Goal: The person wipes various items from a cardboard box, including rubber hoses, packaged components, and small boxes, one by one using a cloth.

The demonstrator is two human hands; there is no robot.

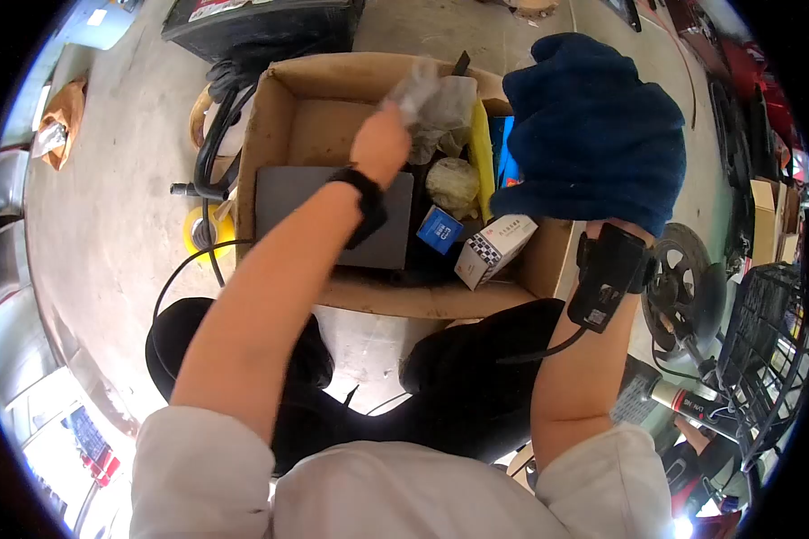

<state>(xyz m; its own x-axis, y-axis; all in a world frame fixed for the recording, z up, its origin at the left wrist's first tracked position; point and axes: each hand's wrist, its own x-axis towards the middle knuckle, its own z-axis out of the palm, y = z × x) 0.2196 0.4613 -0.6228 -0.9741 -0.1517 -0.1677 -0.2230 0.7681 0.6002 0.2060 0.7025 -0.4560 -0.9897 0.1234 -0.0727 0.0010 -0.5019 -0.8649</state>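
Note:
My left hand [382, 144] reaches over an open cardboard box [333, 67], its fingers closed on a clear plastic bag [415, 88]; both are slightly blurred. A dark blue cloth [593, 135] covers my right hand beyond the wrist, so its fingers are hidden. That hand is over the box's right side. Inside the box lie a flat grey panel [288, 202], a plastic-wrapped roundish item [452, 187], a small blue box [440, 230] and a white box with a checkered pattern [496, 250]. Further right, a yellow sheet [482, 153] stands upright beside a blue package [503, 148].
A black case [261, 31] stands behind the box. On its left are black tubing [208, 162] and a yellow tape roll [198, 235]. A wheel [679, 278] and a black wire basket [768, 350] are at the right. A brown bag [63, 126] lies far left.

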